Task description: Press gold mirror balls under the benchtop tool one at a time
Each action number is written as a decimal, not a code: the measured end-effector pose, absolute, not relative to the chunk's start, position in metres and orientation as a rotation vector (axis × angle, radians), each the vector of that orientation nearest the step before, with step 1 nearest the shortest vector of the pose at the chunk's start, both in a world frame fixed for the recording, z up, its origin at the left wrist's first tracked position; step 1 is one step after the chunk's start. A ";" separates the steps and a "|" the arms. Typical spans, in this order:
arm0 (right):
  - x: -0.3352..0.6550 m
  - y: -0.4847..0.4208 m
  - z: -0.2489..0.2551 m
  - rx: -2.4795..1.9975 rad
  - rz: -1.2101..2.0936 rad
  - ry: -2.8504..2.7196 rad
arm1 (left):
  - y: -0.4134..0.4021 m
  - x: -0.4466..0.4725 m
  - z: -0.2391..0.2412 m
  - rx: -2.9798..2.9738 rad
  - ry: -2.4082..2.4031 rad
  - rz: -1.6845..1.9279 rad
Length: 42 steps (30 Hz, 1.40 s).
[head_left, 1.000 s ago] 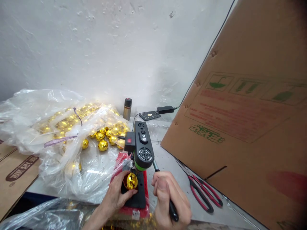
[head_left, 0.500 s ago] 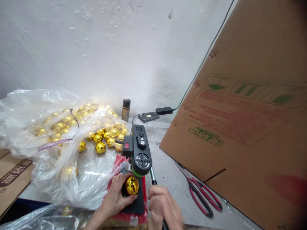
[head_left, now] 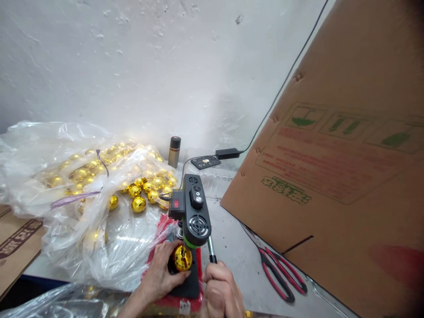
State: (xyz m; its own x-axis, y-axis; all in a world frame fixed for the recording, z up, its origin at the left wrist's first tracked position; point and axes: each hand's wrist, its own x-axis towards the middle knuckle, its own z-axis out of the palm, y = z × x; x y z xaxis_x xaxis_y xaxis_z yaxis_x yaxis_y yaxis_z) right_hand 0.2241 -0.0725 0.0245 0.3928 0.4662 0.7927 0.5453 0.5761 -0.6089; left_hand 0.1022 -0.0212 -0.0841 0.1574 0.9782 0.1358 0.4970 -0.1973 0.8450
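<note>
My left hand [head_left: 159, 276] is closed around a small gold mirrored ball [head_left: 182, 258], which sits on the black base of a small bench drill press [head_left: 193, 215], right under its head. My right hand [head_left: 221, 293] is wrapped round the press's lever handle [head_left: 211, 250] at the bottom of the view. A red display glows on the left side of the machine's head.
A clear plastic bag [head_left: 76, 198] full of several gold balls lies to the left. Red-handled scissors [head_left: 281, 276] lie to the right, beside a large tilted cardboard box [head_left: 334, 159]. A small brown bottle [head_left: 174, 151] and a power adapter [head_left: 228, 153] stand by the wall.
My right hand has slid lower and nearer to me along the lever handle, and the press head sits slightly lower. My left hand stays on the gold ball.
</note>
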 end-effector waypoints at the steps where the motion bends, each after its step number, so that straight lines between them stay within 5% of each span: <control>1: 0.222 -0.073 0.025 -1.034 -0.059 -1.201 | -0.021 0.102 -0.083 1.783 1.411 0.941; 29: 0.228 -0.050 -0.027 -0.806 -0.311 -1.216 | -0.021 0.106 -0.083 1.771 1.414 0.927; 37: 0.234 -0.067 0.067 -0.939 0.034 -1.241 | -0.024 0.103 -0.078 1.753 1.411 0.967; 42: 0.244 -0.057 0.084 -0.827 0.030 -1.351 | -0.056 0.078 -0.120 1.945 1.310 1.054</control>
State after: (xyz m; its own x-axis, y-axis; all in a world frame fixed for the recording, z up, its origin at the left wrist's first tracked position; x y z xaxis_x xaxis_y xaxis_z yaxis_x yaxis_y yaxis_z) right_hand 0.2436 -0.0567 0.0840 0.2622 0.4700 0.8428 0.4320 0.7238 -0.5381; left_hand 0.0784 -0.0562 -0.1205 0.2122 0.9314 0.2957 0.4884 -0.3631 0.7935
